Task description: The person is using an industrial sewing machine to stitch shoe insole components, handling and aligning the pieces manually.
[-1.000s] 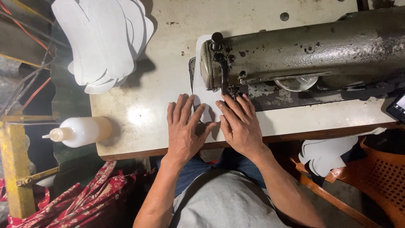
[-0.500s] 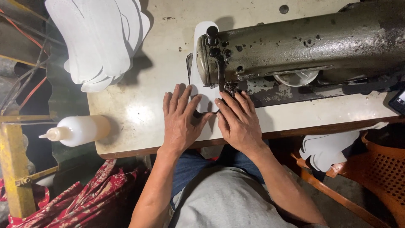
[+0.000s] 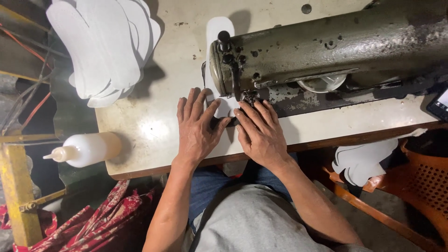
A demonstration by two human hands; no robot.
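- At the far left, the yellow post (image 3: 16, 196) and the red patterned cloth (image 3: 88, 219) sit below the table edge, where they were a second ago.
- The squeeze bottle (image 3: 86, 149) lies on its side just off the table's left corner, nozzle pointing left; it has not moved.
- The stack of white cut pieces (image 3: 105, 49) rests on the table's far left corner, fanned as before and well apart from your hands.
- The pale sewing table (image 3: 154, 126) carries everything; its wooden front edge runs just under your wrists.
- Your left hand (image 3: 196, 128) lies flat, fingers spread, pressing the white piece (image 3: 219, 35) down; nothing is clenched or pinched. Over the last second its fingertips have crept slightly closer to the machine head.
- That white piece runs from under your palms, past the needle area, and out behind the head, where its rounded end shows; more of it now shows behind the head than a second ago.
- Your right hand (image 3: 261, 133) is also flat and pressing, not grasping, with its fingertips touching the presser foot (image 3: 248, 98) area; it sits just beside the left hand, thumbs nearly meeting, much as before.
- The old sewing machine (image 3: 326, 51), olive and chipped, stretches rightward from the head.
- At the right, more white cut pieces (image 3: 361, 161) lie on the orange plastic chair (image 3: 420, 186), unchanged.
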